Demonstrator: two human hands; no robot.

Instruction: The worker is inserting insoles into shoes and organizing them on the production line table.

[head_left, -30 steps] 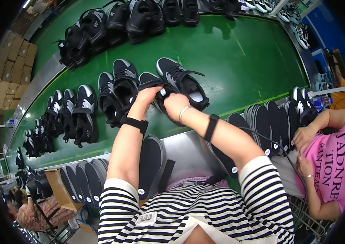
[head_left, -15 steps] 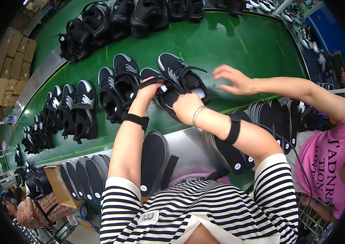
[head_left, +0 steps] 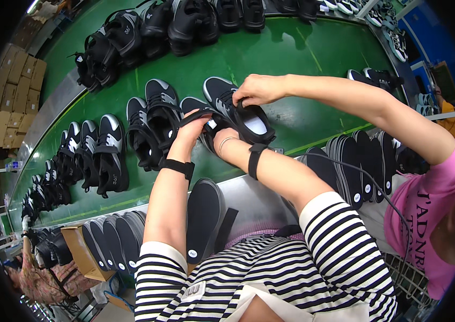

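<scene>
A black sneaker with a grey toe [head_left: 192, 103] lies on the green belt in front of me, its opening toward me. My left hand [head_left: 188, 127] grips its black strap [head_left: 199, 114] and keeps it lifted off the opening. Inside the opening is my right hand [head_left: 226, 140], wrist bent, its fingers hidden by the shoe. Against this shoe's right side stands a matching sneaker [head_left: 218, 89] with a pale sole inside. A co-worker's hand [head_left: 259, 90] from the right pinches that shoe at its strap.
Pairs of black sneakers [head_left: 110, 144] line the belt [head_left: 281, 59] on the left, with more shoes [head_left: 195, 24] along the far side. Black insoles stand by my left forearm [head_left: 204, 217] and in a row at the right [head_left: 345, 174]. A cardboard box [head_left: 79, 249] holds more insoles.
My right hand has moved left and deeper into the shoe. The co-worker's hand has come in from the right onto the neighbouring sneaker. More shoes now show at the far right.
</scene>
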